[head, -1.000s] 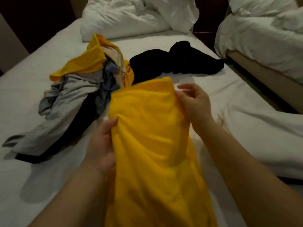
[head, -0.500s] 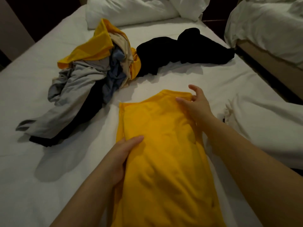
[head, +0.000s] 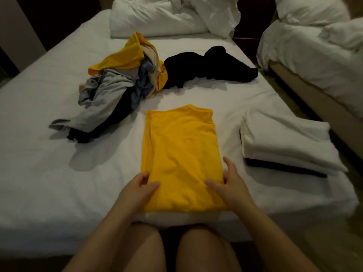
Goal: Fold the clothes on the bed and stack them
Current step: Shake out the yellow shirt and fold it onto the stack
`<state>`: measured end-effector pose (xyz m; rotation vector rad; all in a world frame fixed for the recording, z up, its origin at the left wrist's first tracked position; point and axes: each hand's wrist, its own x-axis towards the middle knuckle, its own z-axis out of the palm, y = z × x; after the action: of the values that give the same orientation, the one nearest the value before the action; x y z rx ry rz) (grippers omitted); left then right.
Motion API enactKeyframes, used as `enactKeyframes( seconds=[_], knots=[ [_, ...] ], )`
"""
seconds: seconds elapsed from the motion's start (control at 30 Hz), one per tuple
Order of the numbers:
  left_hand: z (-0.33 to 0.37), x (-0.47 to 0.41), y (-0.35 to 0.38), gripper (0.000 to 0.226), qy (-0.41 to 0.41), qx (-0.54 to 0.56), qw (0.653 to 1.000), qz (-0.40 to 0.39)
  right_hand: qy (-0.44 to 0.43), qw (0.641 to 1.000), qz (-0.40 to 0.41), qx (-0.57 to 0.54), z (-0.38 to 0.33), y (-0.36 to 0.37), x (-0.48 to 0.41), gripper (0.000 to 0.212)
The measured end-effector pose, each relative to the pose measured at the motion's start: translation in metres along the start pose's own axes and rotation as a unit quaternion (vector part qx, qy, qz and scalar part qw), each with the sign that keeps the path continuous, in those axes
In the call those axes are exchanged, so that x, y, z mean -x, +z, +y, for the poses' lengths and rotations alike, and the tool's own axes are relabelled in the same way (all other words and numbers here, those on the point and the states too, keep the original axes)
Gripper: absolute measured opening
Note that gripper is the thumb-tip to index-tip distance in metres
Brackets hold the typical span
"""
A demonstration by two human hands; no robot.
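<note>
A yellow shirt (head: 180, 150), folded into a long narrow rectangle, lies flat on the white bed (head: 49, 163) in front of me, collar end away from me. My left hand (head: 137, 191) pinches its near left corner, thumb on top of the cloth. At the near right corner, my right hand (head: 229, 189) holds it the same way, fingers along the right edge. A jumbled pile of unfolded clothes (head: 115, 89), grey, blue, beige, black and yellow, sits to the far left. A crumpled black garment (head: 208, 67) lies behind the shirt. A stack of folded clothes (head: 284, 146), white over black, rests at the right.
Rumpled white pillows and a duvet (head: 169, 16) fill the head of the bed. A second bed (head: 314, 48) stands to the right across a narrow gap. My bare knees press against the bed's near edge.
The shirt went from held up in both hands to lying flat on the bed. Both hands slid from its upper part down to the near corners.
</note>
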<state>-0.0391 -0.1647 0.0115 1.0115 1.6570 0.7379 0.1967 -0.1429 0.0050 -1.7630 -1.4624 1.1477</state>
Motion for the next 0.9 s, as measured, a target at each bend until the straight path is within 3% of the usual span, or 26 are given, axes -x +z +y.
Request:
enactKeyframes(
  seconds=[0.13,0.27,0.4,0.53,0.77,0.9],
  knots=[
    [-0.023,0.023,0.002,0.038,0.084,-0.149,0.979,0.107,-0.014,0.997,0.011,0.073,0.017,0.009,0.037,0.079],
    [-0.039,0.033,-0.001,0.035,0.124,-0.194,0.968,0.095,-0.011,0.996,0.078,-0.039,0.025,0.008,0.063,0.065],
    [-0.047,0.034,-0.01,0.028,0.104,-0.128,0.985,0.058,0.003,0.984,0.112,-0.136,0.029,0.01,0.083,0.056],
    [-0.058,0.043,-0.013,0.036,0.088,-0.073,0.993,0.039,-0.023,0.981,0.136,-0.138,0.036,0.017,0.097,0.048],
    [-0.062,0.059,0.006,0.084,0.188,-0.195,0.961,0.063,-0.133,0.984,0.115,-0.009,0.055,0.018,0.105,0.053],
    [-0.065,0.061,-0.001,0.071,0.184,-0.219,0.958,0.022,-0.172,0.971,0.153,0.067,0.064,0.014,0.103,0.042]
  ],
)
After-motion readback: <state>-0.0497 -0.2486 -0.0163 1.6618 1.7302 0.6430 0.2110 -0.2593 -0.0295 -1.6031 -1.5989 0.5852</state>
